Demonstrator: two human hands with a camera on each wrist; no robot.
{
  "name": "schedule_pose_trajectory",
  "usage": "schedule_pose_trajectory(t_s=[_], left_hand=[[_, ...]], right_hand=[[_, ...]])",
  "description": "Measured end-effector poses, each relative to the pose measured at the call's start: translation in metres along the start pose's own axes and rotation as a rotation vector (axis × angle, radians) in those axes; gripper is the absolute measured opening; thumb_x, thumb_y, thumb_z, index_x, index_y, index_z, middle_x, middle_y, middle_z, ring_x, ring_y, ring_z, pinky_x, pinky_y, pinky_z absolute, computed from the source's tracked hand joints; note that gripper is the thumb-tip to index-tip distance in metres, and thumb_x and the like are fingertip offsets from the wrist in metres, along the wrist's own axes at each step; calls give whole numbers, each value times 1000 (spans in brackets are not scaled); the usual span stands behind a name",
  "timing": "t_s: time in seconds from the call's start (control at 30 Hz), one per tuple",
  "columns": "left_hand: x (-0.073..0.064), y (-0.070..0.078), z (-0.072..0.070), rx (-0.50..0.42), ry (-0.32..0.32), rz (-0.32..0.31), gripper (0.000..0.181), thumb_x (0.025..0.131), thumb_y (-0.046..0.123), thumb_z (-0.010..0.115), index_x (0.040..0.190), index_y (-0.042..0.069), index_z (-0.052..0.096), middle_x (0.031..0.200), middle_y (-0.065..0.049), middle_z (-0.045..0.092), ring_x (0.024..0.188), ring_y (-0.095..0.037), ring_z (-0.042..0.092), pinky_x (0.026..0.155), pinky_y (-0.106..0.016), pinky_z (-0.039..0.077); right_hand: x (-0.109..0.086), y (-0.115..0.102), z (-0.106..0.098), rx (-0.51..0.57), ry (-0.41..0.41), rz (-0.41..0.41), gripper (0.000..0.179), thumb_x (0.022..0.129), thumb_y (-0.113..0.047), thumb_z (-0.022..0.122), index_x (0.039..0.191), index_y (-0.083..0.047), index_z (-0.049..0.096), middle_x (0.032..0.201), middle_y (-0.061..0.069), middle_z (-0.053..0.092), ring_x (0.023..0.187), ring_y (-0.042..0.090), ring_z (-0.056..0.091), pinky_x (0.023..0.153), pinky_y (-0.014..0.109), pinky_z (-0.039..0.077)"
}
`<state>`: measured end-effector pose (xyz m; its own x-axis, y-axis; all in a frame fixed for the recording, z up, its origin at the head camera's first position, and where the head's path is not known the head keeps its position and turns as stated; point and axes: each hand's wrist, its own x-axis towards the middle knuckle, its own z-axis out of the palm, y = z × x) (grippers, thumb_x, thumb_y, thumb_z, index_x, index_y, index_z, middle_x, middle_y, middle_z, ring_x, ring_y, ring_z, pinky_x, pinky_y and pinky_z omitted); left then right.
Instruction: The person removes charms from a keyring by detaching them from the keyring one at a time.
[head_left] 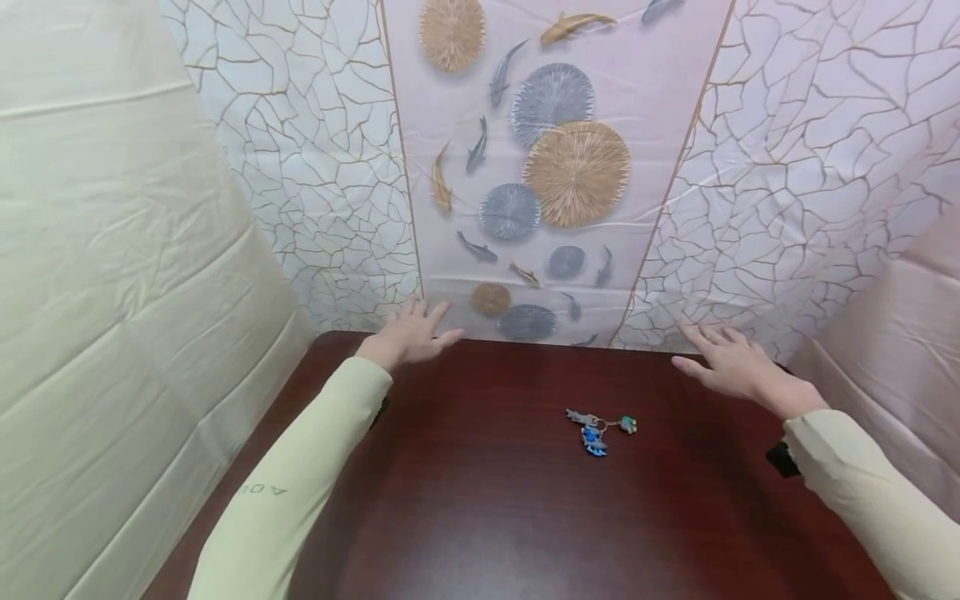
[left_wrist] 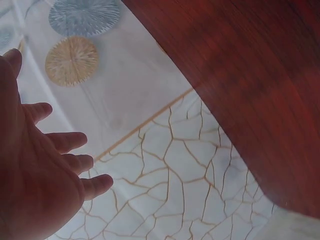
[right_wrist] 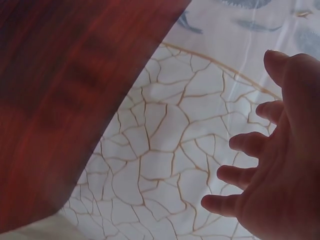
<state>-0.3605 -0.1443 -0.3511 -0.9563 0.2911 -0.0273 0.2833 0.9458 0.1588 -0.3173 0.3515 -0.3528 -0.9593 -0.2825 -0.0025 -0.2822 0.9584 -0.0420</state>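
Observation:
My left hand [head_left: 410, 335] is stretched out over the far left part of the dark red table [head_left: 450, 500], fingers spread, holding nothing. On the other side, my right hand [head_left: 729, 364] reaches over the far right part with its fingers extended, also holding nothing. Between them, nearer to me, a keyring [head_left: 602, 425] lies on the tabletop. It carries a grey charm [head_left: 581, 417], a blue and grey charm [head_left: 593, 442] and a green charm [head_left: 628, 425] on a short chain. Both wrist views show bare palms and fingers apart from any object.
A patterned cloth [head_left: 517, 167] with fish and round leaf shapes hangs behind the table's far edge. Pale fabric [head_left: 127, 292] stands at the left, and more fabric [head_left: 900, 333] at the right. Dark bands sit at both sleeve cuffs.

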Motion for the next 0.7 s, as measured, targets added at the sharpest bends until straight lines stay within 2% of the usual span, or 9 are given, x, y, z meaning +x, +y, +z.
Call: schedule_pose_trajectory(t_s=[0.17, 0.3, 0.5, 0.7], left_hand=[[5, 8, 8, -39, 25, 15, 75, 98, 66, 28, 158, 23, 16, 162, -22, 17, 150, -45, 10, 117, -66, 15], [6, 18, 13, -58, 56, 38, 74, 99, 64, 29, 157, 20, 18, 161, -19, 24, 150, -41, 16, 117, -65, 18], [8, 32, 22, -122, 49, 67, 74, 99, 63, 29, 158, 20, 17, 161, -16, 25, 151, -39, 15, 120, -61, 15], [8, 43, 32, -135, 54, 88, 73, 100, 63, 28, 158, 20, 17, 159, -15, 29, 149, -38, 23, 119, -57, 22]], right_hand=[[1, -7, 5, 47, -7, -5, 78, 100, -58, 37, 156, -8, 17, 156, 34, 19, 135, 64, 15, 98, 82, 20], [2, -13, 9, 69, -3, -20, 78, 101, -56, 39, 155, -4, 20, 155, 35, 20, 135, 64, 17, 100, 80, 22], [3, -19, 15, 92, 13, -38, 75, 101, -53, 40, 153, -1, 23, 153, 36, 23, 132, 66, 20, 98, 80, 25], [2, -24, 24, 119, 5, -54, 74, 102, -50, 43, 152, 2, 27, 151, 38, 26, 130, 66, 24, 96, 79, 28]])
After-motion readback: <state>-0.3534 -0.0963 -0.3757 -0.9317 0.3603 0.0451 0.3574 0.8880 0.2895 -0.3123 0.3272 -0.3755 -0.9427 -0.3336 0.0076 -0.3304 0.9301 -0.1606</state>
